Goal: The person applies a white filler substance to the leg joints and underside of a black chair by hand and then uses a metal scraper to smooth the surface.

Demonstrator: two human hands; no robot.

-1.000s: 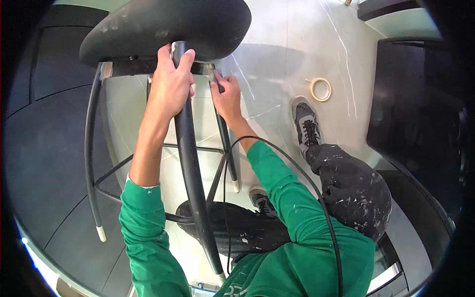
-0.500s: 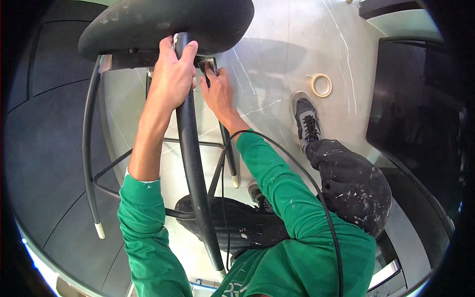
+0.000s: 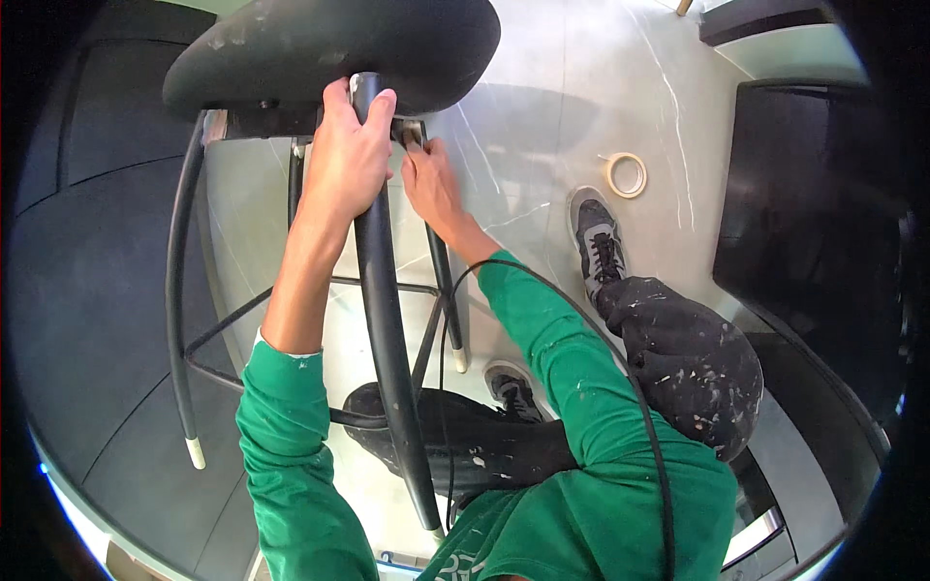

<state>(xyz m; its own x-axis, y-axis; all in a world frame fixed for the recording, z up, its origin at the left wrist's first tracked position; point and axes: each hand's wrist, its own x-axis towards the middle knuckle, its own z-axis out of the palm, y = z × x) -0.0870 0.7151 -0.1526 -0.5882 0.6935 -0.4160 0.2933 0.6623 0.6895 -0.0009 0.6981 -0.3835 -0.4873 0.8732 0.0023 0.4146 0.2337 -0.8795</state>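
A black bar stool with a padded seat point(image 3: 329, 53) stands in front of me; its tubular legs end in pale, cream-coloured tips. My left hand point(image 3: 349, 165) is wrapped round the top of the nearest leg point(image 3: 384, 310), just under the seat, thumb on the right side. To its right, my right hand point(image 3: 433, 189) has its fingers curled in at the top of another leg point(image 3: 443, 290), where a worn, greyish patch shows below the seat. Something small and dark seems pinched there, but the fingers hide what it is. A ring footrest point(image 3: 228, 320) joins the legs lower down.
A roll of masking tape point(image 3: 626, 175) lies on the pale veined floor point(image 3: 528, 116), beside my right shoe point(image 3: 596, 232). A black cable point(image 3: 620, 353) loops over my right forearm. Dark panels point(image 3: 107, 290) line the left side, and a glossy black unit point(image 3: 814, 194) stands at the right.
The whole view has shifted slightly, with stool and hands a little lower and to the right. My right fingers have shifted slightly at the leg top; the left grip is unchanged.
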